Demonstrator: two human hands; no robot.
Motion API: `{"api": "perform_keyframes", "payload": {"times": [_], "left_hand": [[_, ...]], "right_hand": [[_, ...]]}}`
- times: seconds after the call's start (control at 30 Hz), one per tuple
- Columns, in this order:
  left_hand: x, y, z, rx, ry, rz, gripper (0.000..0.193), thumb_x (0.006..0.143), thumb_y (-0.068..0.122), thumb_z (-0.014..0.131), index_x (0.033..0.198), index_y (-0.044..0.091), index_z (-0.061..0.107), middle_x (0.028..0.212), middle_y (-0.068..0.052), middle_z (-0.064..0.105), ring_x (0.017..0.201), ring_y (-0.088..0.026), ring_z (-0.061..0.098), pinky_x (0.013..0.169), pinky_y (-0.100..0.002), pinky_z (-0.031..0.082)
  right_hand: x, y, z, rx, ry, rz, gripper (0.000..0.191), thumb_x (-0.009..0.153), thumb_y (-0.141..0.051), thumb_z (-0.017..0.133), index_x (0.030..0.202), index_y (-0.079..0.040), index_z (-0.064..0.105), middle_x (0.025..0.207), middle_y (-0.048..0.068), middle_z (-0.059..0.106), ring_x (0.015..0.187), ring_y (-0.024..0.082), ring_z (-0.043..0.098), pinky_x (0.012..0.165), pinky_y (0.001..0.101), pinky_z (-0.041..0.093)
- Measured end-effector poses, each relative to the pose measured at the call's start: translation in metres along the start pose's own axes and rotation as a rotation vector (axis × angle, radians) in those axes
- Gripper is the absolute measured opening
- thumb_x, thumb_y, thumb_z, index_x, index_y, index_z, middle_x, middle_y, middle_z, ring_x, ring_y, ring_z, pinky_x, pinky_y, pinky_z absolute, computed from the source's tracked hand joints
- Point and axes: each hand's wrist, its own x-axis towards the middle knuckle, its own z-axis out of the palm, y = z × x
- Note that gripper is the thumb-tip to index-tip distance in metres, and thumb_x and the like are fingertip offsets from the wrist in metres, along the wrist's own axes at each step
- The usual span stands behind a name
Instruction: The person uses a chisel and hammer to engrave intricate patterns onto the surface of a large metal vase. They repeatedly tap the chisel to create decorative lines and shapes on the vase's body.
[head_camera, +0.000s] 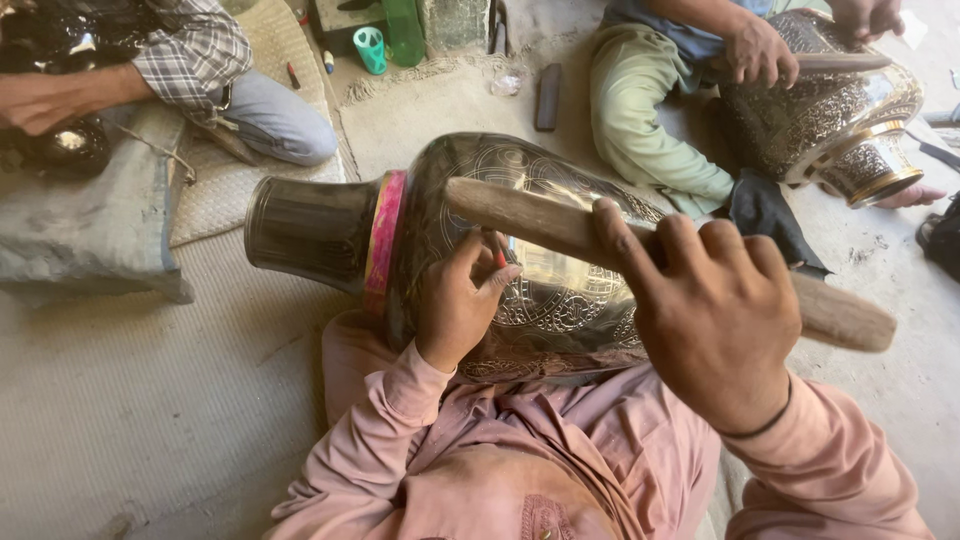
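A large dark metal vase (330, 225) with engraved patterns lies on its side across my lap, its neck pointing left and a pink band around the shoulder. My left hand (462, 300) rests on the vase's belly and pinches a small thin tool against the engraved surface. My right hand (712, 320) grips a thick wooden stick (520, 215) that lies across the vase above the left hand, its far end sticking out to the right.
A person in a checked shirt (190, 45) sits at the upper left by a grey cloth pad (90, 225). Another person in green trousers (640, 95) at the upper right works a second engraved vase (850, 120). A green bottle (403, 30) and a teal cup (371, 48) stand at the back.
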Motion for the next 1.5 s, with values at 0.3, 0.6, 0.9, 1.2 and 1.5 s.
{"api": "perform_keyframes", "payload": {"times": [0.3, 0.6, 0.9, 1.2, 1.5], "left_hand": [[0.023, 0.009, -0.002, -0.041, -0.207, 0.046, 0.033, 0.087, 0.011, 0.079, 0.114, 0.007, 0.059, 0.090, -0.007, 0.074, 0.080, -0.019, 0.078, 0.065, -0.031, 0.061], [0.018, 0.011, -0.002, -0.052, -0.219, 0.011, 0.034, 0.089, 0.007, 0.079, 0.116, 0.005, 0.059, 0.088, -0.008, 0.075, 0.078, -0.019, 0.079, 0.064, -0.031, 0.060], [0.013, 0.008, 0.000, 0.017, -0.166, -0.012, 0.035, 0.087, 0.008, 0.081, 0.114, 0.005, 0.058, 0.084, -0.008, 0.072, 0.074, -0.019, 0.077, 0.064, -0.032, 0.060], [0.018, 0.011, 0.001, 0.010, -0.236, 0.001, 0.031, 0.087, 0.009, 0.080, 0.112, 0.006, 0.062, 0.085, -0.009, 0.075, 0.077, -0.020, 0.079, 0.064, -0.032, 0.061], [0.032, 0.016, 0.004, 0.088, -0.422, 0.031, 0.028, 0.087, 0.012, 0.080, 0.107, 0.005, 0.062, 0.084, -0.010, 0.076, 0.076, -0.022, 0.078, 0.062, -0.035, 0.058]], "right_hand": [[-0.019, 0.010, 0.015, 0.241, 0.081, 0.191, 0.054, 0.091, 0.002, 0.064, 0.141, -0.017, 0.070, 0.085, 0.003, 0.059, 0.076, 0.019, 0.055, 0.068, 0.0336, 0.039], [-0.024, 0.010, 0.020, 0.148, -0.069, 0.152, 0.057, 0.088, 0.007, 0.063, 0.135, -0.023, 0.073, 0.081, 0.002, 0.061, 0.066, 0.017, 0.054, 0.059, 0.0326, 0.039], [-0.027, 0.007, 0.036, 0.292, 0.142, 0.170, 0.050, 0.105, 0.003, 0.061, 0.150, -0.019, 0.067, 0.087, 0.001, 0.061, 0.072, 0.014, 0.053, 0.065, 0.0289, 0.038], [-0.030, 0.012, 0.035, 0.187, -0.104, 0.142, 0.060, 0.091, 0.007, 0.061, 0.140, -0.025, 0.071, 0.083, 0.001, 0.062, 0.067, 0.014, 0.054, 0.062, 0.0292, 0.042], [-0.053, 0.008, 0.043, 0.414, 0.142, 0.383, 0.045, 0.097, 0.001, 0.070, 0.136, -0.021, 0.075, 0.086, 0.003, 0.063, 0.071, 0.017, 0.058, 0.064, 0.0345, 0.043]]}}
